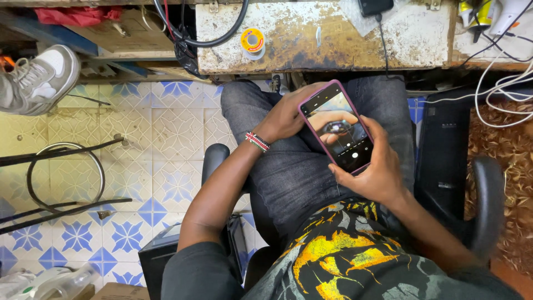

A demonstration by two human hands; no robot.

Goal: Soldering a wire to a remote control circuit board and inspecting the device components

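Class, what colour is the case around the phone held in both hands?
The phone case is pink-magenta, seen best in the head view.

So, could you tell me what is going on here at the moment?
A person sits in a chair at a worn workbench, holding a phone in a pink case over their lap with both hands. The left hand grips its upper end; the right hand supports the lower end, thumb on the lit screen. A spool of solder wire rests on the bench.
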